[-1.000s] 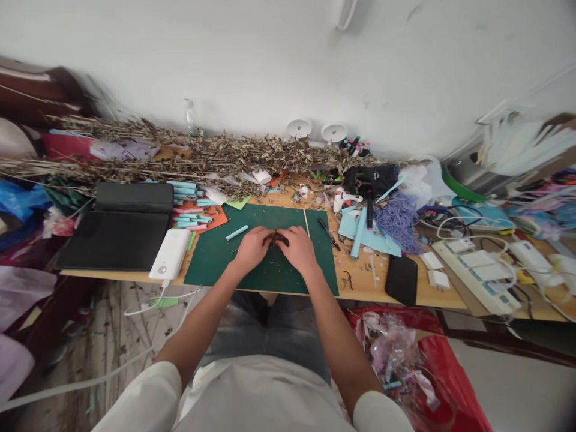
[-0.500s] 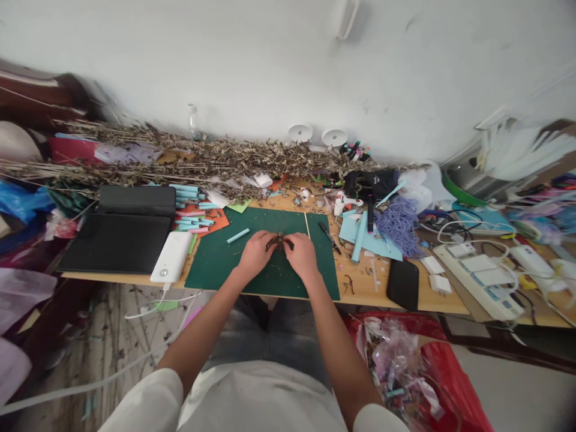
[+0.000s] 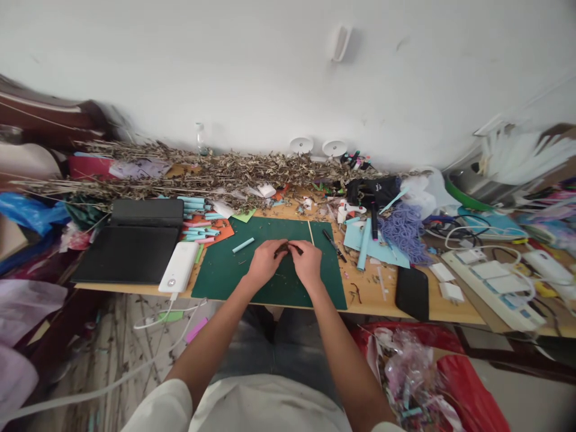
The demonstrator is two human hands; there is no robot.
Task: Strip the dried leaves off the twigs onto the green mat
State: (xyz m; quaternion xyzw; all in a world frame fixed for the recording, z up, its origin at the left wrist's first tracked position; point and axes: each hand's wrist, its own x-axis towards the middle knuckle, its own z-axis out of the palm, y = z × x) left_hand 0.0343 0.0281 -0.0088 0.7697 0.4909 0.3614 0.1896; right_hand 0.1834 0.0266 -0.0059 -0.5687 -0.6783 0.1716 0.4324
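Over a green cutting mat (image 3: 225,276), my left hand (image 3: 266,262) and my right hand (image 3: 308,261) meet at the fingertips. Both are closed on a small clump of dried leaves (image 3: 282,247), mostly covered by the fingers. To the left of my left hand lies a light blue paper tube (image 3: 243,245). A thin pale stick (image 3: 310,233) rests on the mat beyond my right hand, and a black pen (image 3: 335,246) lies across the mat's right edge.
Long bundles of dried stems (image 3: 252,171) line the back. At left are a black tablet case (image 3: 126,255), a white power bank (image 3: 179,267) and rolled paper tubes (image 3: 194,231). Purple yarn (image 3: 405,231), a black phone (image 3: 412,293) and a power strip (image 3: 495,288) sit right.
The view has shifted, so the table sits lower and slightly to the right. My fingertips have drawn closer together around the leaf clump, which shows less than half a second ago.
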